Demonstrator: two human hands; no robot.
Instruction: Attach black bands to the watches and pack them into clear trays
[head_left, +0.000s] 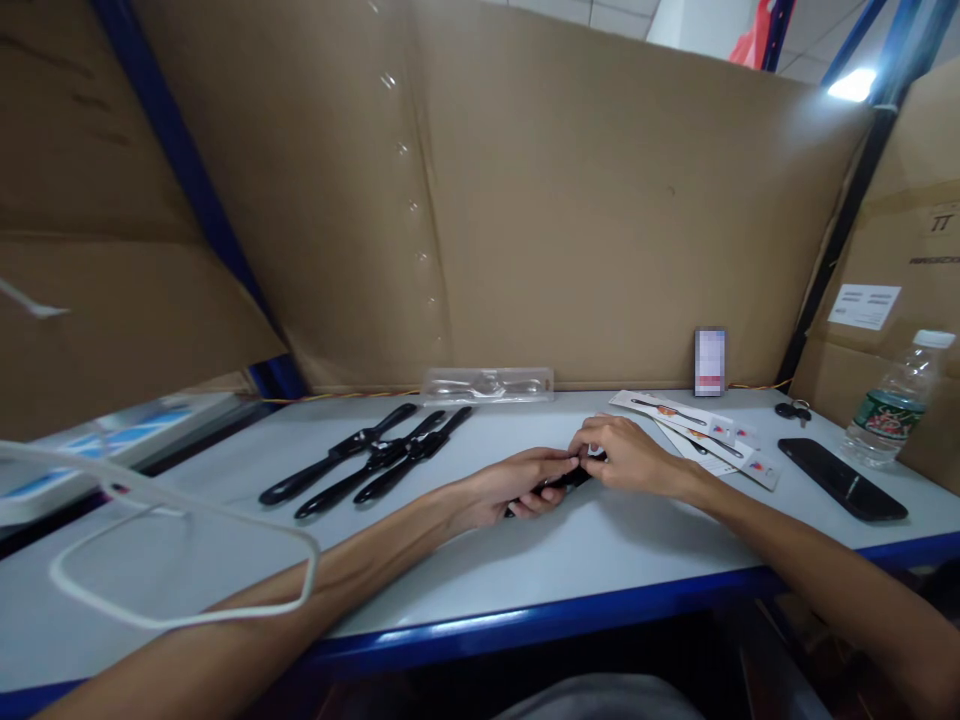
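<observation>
My left hand and my right hand meet at the middle of the grey table. Between them they hold a black watch with its strap, mostly hidden by the fingers; the right fingertips pinch its upper end. Three more black watches lie in a row to the left. A clear plastic tray rests against the cardboard at the back. Several printed packaging cards lie fanned just right of my right hand.
A black phone, keys and a water bottle are at the right. A small upright card leans on the cardboard wall. A white cable loops at the near left. Cardboard boxes stand on both sides.
</observation>
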